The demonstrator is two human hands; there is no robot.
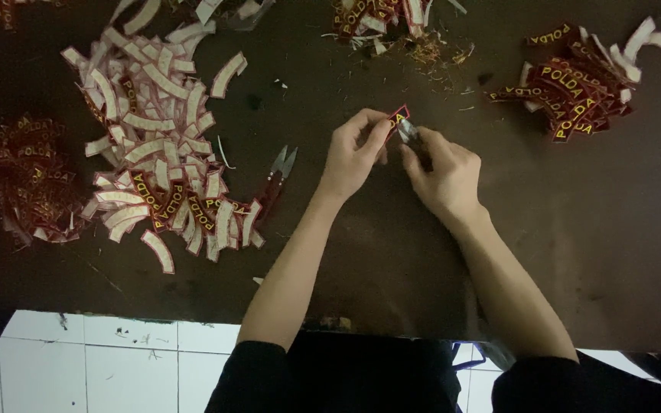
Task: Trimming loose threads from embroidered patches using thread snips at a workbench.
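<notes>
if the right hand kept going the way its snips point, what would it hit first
The right hand aims its snips up and left, straight at the red patch pinched in the left hand. The patch comes first, with the left fingertips right behind it. The tips look almost on it, though depth is unclear.

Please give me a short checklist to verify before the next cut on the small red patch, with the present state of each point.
1. Left hand pinches the red patch: ok.
2. Right hand holds the metal snips at the patch: ok.
3. Fingers away from blades: cannot tell.
4. Spare snips lie apart from both hands: ok.
5. Dark table bare under the hands: ok.
</notes>
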